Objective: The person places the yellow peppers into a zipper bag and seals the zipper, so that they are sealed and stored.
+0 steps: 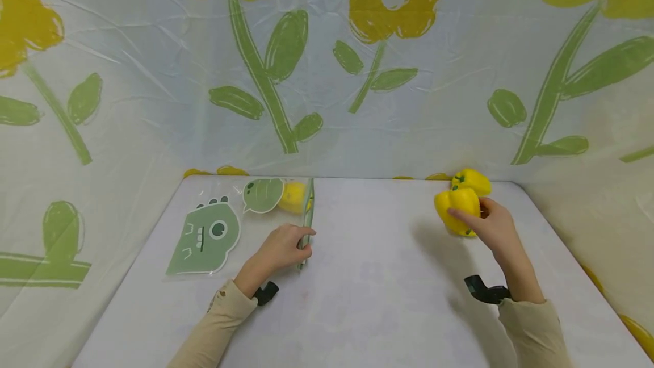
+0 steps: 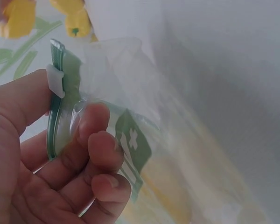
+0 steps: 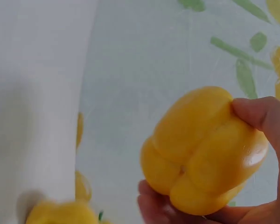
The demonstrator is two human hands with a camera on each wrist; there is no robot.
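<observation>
A clear plastic bag (image 1: 204, 237) with green cartoon prints lies at the left, a yellow pepper (image 1: 293, 196) inside. My left hand (image 1: 281, 250) grips its raised right edge; in the left wrist view, my left hand (image 2: 60, 158) has the green zip (image 2: 55, 116) with its white slider (image 2: 56, 81) between thumb and fingers. On the right, my right hand (image 1: 493, 231) holds a yellow pepper (image 1: 456, 204) above the table, stem hidden. The right wrist view shows this pepper (image 3: 203, 149) between the thumb and fingers of my right hand (image 3: 266, 126).
Behind the held pepper, another yellow pepper (image 1: 475, 180) lies near the table's back right corner. A further one (image 1: 464, 231) partly shows below the held pepper. Flower-printed cloth (image 1: 327, 72) borders the white table (image 1: 357, 288) at the back and sides.
</observation>
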